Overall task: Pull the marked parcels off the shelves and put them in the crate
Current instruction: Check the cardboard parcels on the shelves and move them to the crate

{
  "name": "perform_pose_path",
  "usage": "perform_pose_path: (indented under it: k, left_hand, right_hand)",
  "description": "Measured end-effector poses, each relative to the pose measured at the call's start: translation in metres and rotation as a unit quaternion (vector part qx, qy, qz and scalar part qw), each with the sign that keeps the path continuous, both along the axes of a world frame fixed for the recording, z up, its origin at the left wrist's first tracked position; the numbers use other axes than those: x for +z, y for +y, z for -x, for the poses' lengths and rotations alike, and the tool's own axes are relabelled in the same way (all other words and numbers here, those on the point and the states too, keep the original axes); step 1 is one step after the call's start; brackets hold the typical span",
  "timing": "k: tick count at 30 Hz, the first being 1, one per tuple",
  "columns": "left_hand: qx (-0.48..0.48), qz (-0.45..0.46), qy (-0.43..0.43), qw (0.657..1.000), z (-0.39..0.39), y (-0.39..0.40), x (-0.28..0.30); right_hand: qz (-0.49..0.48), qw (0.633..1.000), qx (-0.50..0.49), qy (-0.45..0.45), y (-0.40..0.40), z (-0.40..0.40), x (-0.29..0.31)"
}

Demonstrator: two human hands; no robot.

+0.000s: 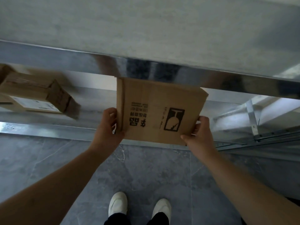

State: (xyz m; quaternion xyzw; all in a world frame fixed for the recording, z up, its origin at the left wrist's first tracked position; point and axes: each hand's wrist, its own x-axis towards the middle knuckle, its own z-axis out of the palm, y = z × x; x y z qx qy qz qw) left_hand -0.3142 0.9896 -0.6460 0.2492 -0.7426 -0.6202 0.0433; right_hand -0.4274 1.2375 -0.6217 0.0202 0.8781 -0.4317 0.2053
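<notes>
**Parcel half out of the shelf, one hand on each side**

The cardboard parcel (pixel 159 109) lies flat in the middle of the scene, its far edge tucked under the metal shelf edge (pixel 146 65) above and its near edge overhanging the lower shelf (pixel 48 129) toward the person. The left hand (pixel 108 127) grips the left side, fingers curled round the edge; the right hand (pixel 200 132) holds the near right corner, thumb on top and fingers wrapped underneath. Both grips are closed on the box — neither hand is free.

The relation that matters: the parcel sits directly ahead of both hands, between them, with its printed face up and its long sides running far to near. The way out is therefore straight back toward the body, along that axis. Both hands look equally placed, so neither leads.

A second box (pixel 37 98), with a white label, rests on the same lower shelf well to the left, apart from the held one. Whether the held parcel carries a mark cannot be told here. No crate is in view — only grey floor tiles (pixel 154 172) and two white shoes (pixel 139 207) below.
</notes>
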Motion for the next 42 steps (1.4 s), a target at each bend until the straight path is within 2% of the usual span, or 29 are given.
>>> perform_pose_path:
  k: [4,7,11,13,15,17,20,22,24,27,29,33,42]
  left_hand:
    - [0.0,0.102,-0.062,0.993,0.009,-0.01,-0.011]
    - [-0.03,0.126,-0.11,0.985,0.018,-0.024,-0.024]
    - [-0.134,0.167,-0.17,0.962,0.017,-0.037,-0.031]
    - [-0.138,0.162,-0.179,0.961,0.019,-0.042,-0.032]
    - [-0.096,0.108,-0.18,0.973,0.021,-0.045,-0.029]
    - [0.004,-0.036,-0.15,0.988,0.027,-0.049,-0.02]
    - [0.108,-0.156,-0.134,0.973,0.043,-0.057,0.001]
    - [0.099,-0.206,-0.129,0.965,0.054,-0.061,0.015]
    - [0.057,-0.225,-0.127,0.964,0.062,-0.058,0.023]
    - [0.034,-0.206,-0.1,0.973,0.063,-0.052,0.028]
    - [0.025,-0.199,-0.067,0.977,0.056,-0.053,0.028]
    - [0.017,-0.249,-0.008,0.968,0.022,-0.053,0.02]
    - [0.039,-0.268,0.034,0.962,-0.006,-0.041,-0.011]
  right_hand:
    - [-0.019,1.0,-0.002,0.022,0.0,-0.001,-0.022]
    - [-0.012,1.0,-0.013,0.006,-0.004,0.01,-0.036]
    - [-0.032,0.999,0.007,-0.024,-0.007,0.026,-0.045]
    - [-0.027,0.998,0.027,-0.054,-0.002,0.034,-0.044]
    - [-0.036,0.995,0.037,-0.081,0.005,0.044,-0.036]
    - [-0.006,0.996,-0.017,-0.091,0.011,0.053,-0.027]
    - [0.163,0.961,-0.171,-0.144,0.012,0.067,-0.001]
    - [0.234,0.94,-0.165,-0.187,0.011,0.073,0.017]
    - [0.236,0.943,-0.097,-0.213,0.006,0.073,0.026]
    - [0.214,0.958,-0.033,-0.189,-0.002,0.064,0.028]
    - [0.224,0.961,-0.036,-0.157,-0.003,0.058,0.027]
    - [0.26,0.957,-0.046,-0.124,0.006,0.037,0.022]
    - [0.258,0.962,-0.016,-0.092,0.007,0.019,0.002]
